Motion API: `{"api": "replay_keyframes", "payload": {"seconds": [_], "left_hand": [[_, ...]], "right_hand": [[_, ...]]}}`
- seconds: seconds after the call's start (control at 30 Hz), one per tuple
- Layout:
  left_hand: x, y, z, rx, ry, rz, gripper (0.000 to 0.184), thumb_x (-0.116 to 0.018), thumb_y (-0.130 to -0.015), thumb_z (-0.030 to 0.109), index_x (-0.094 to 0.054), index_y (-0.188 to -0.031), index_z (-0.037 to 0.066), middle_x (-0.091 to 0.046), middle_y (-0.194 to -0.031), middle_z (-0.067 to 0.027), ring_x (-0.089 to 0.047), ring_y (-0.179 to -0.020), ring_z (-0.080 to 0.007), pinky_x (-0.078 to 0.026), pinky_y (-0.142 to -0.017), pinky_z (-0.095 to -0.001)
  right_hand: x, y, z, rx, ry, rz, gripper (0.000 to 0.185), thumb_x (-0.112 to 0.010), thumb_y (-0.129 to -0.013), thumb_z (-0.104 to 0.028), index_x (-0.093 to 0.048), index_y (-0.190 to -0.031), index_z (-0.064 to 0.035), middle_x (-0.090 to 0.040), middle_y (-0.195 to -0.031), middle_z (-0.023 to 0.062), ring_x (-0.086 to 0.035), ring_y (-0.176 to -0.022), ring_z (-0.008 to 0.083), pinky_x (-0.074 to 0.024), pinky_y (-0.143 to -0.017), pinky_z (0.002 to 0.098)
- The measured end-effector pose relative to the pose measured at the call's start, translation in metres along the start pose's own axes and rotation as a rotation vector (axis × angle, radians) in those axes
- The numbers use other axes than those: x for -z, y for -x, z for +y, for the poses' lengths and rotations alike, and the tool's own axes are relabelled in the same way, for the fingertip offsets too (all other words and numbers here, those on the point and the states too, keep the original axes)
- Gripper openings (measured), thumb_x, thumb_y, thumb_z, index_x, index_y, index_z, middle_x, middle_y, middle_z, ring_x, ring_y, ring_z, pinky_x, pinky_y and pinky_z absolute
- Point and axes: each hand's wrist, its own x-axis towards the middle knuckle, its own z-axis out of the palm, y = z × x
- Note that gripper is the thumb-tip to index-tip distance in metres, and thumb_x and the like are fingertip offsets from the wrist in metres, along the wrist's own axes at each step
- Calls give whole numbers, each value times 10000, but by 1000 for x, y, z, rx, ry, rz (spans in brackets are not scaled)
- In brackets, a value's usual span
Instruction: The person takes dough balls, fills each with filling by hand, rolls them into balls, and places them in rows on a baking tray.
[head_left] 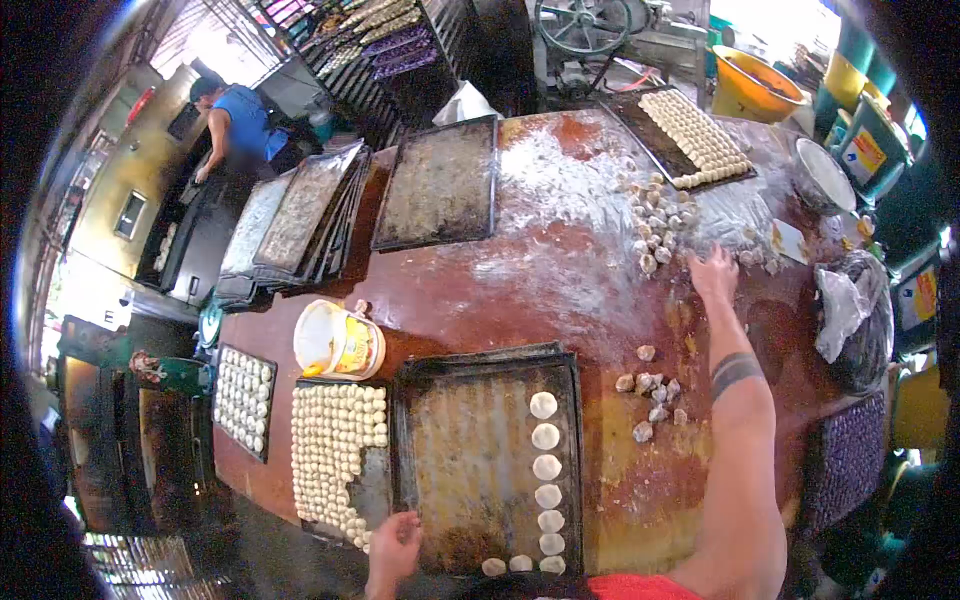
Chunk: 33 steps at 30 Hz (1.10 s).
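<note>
My left hand hovers at the lower edge between two trays, its fingers loosely curled and apart, with nothing visible in them. Left of it, a tray holds rows of small pale dough balls. To its right lies a large dark baking tray with flattened dough rounds along its right and lower edges. My right hand reaches far across the table, fingers spread over the floured surface. Beside it is a pile of small brownish, flour-dusted lumps. Several similar lumps lie nearer to me.
A white tub stands behind the trays. At the back are stacked baking trays, a bare tray and a tray of dough balls. Plastic bags sit on the right. A person in blue works at an oven.
</note>
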Motion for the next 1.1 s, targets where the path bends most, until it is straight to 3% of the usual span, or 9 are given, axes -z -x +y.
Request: {"api": "replay_keyframes", "payload": {"seconds": [0.1,0.23,0.43,0.57,0.73,0.83,0.9,1.0,1.1], "left_hand": [[-1,18,5,17,-23,-26,291,-724,-858,121,-663,-1127,29,-715,-1056,-114,-696,-958,-219,-553,-865,-354],[0,35,28,-73,7,-13,281,-729,-858,123,-667,-1119,39,-716,-1065,-106,-699,-945,-210,-561,-870,-362],[1,38,34,-88,-101,-16,317,-717,-874,139,-654,-1169,43,-713,-1079,-118,-690,-979,-229,-547,-899,-367],[-6,31,33,-58,-134,-70,351,-719,-850,107,-641,-1181,21,-709,-1076,-127,-671,-1023,-217,-521,-881,-331],[-11,24,40,-220,-128,-102,310,-711,-854,105,-655,-1148,24,-708,-1073,-118,-674,-992,-224,-520,-865,-325],[-11,32,47,-245,-90,-137,301,-709,-858,112,-657,-1143,28,-704,-1088,-117,-675,-989,-229,-517,-875,-331],[-10,36,50,-324,-112,-141,313,-700,-868,132,-654,-1160,26,-704,-1092,-128,-677,-1001,-241,-514,-890,-348],[-13,32,34,-327,-123,-185,329,-694,-875,148,-649,-1177,23,-701,-1101,-146,-679,-1015,-261,-511,-907,-361],[-16,19,32,-374,-83,-234,354,-686,-879,159,-637,-1201,19,-694,-1113,-165,-672,-1041,-285,-509,-923,-376]], "right_hand": [[11,-1,-74,150,-195,-148,756,-648,-858,-571,-435,-1483,-204,-386,-1521,199,-349,-1411,410,-322,-1139,517],[0,-5,-128,247,6,-230,685,-667,-853,-504,-464,-1461,-265,-333,-1550,186,-345,-1394,467,-332,-1104,608],[9,76,-83,385,-56,-297,514,-630,-891,-291,-539,-1395,-255,-332,-1546,185,-365,-1368,490,-337,-1105,621],[68,193,-18,532,-84,-344,421,-644,-890,-290,-620,-1305,-227,-404,-1469,187,-419,-1313,470,-346,-1092,596],[114,310,53,497,-389,-276,392,-685,-859,-230,-636,-1239,-151,-477,-1362,200,-449,-1272,411,-380,-1069,524],[136,329,109,135,-346,39,397,-702,-847,-213,-636,-1217,-85,-502,-1332,216,-465,-1237,407,-396,-1058,493],[153,339,144,-114,-38,81,386,-716,-823,-145,-625,-1182,-37,-527,-1279,226,-474,-1220,414,-405,-1042,492],[130,375,188,-51,45,-52,338,-709,-810,-92,-606,-1124,-20,-538,-1209,246,-504,-1163,429,-434,-985,486],[110,400,167,-14,-161,-218,274,-689,-821,-91,-599,-1069,-19,-548,-1165,235,-535,-1104,439,-459,-920,478]]}}
